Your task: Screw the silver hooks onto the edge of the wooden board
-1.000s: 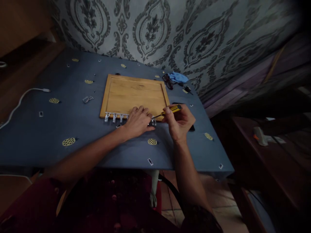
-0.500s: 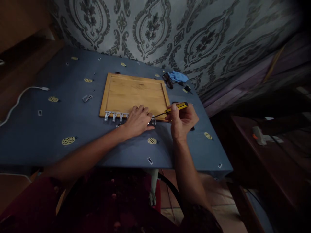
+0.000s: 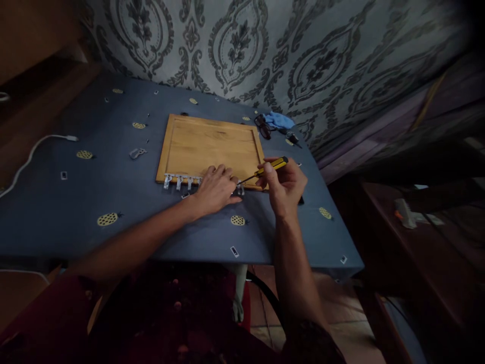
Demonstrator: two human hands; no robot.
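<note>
A framed wooden panel (image 3: pixel 212 144) lies flat on the blue tablecloth. Along its near edge runs a metal hook rail (image 3: pixel 179 182) with several hooks hanging over the side. My left hand (image 3: pixel 214 189) holds the rail down against the panel, fingers over the wood and thumb stretched to the right; it hides the rail's middle. Pinched in my right hand (image 3: pixel 286 187) is a yellow and black screwdriver (image 3: pixel 273 166), tilted, its shaft pointing down-left. The tip meets the rail close to my left fingers; a screw there cannot be made out.
A loose metal piece (image 3: pixel 137 153) and small screws (image 3: pixel 147 141) lie left of the panel. Glasses (image 3: pixel 262 126), a blue cloth (image 3: pixel 279 120) and keys (image 3: pixel 292 138) sit at the back right. A white cable (image 3: pixel 38 149) crosses the left side. A patterned wall (image 3: pixel 238 45) stands behind.
My right hand and the screwdriver's handle have shifted slightly left and up, with the fingers turned a little around the handle. My left hand stays in place on the rail.
</note>
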